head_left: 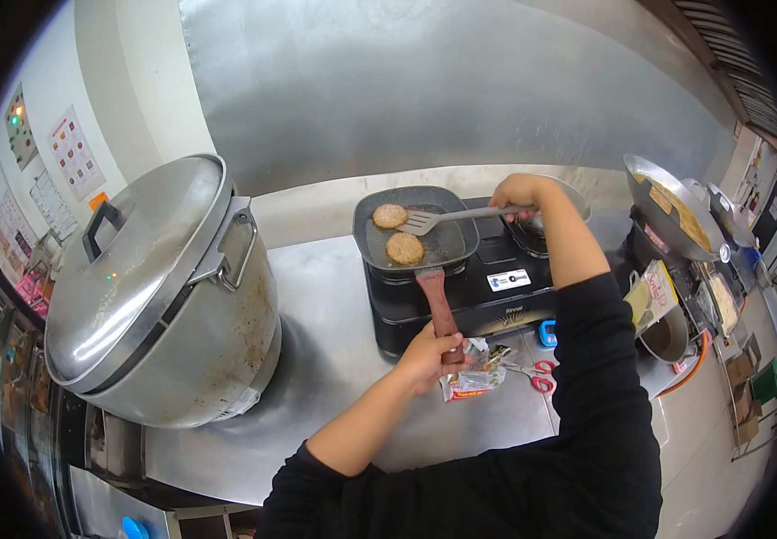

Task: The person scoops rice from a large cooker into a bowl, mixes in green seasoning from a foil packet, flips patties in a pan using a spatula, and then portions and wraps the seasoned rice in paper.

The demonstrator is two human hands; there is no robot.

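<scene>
My left hand (426, 359) is wrapped round the reddish-brown handle of a dark square frying pan (453, 205), which sits on the left burner of a black gas stove (487, 310). Two browned round patties lie in the pan: one patty (389, 216) toward the back left, the other patty (404, 249) nearer the handle. In my right hand (525, 195) is a grey slotted spatula (460, 216), reaching in from the right. Its slotted head rests in the pan between the patties and appears to touch them; whether it is under either one I cannot tell.
A big lidded metal pot (182, 332) stands left on the steel counter (317, 377). By the stove's front lie a torn plastic packet (474, 382), red-handled scissors (541, 377) and a blue device (547, 333). A round pan (573, 199) is behind my right forearm; a wok (676, 211) stands right.
</scene>
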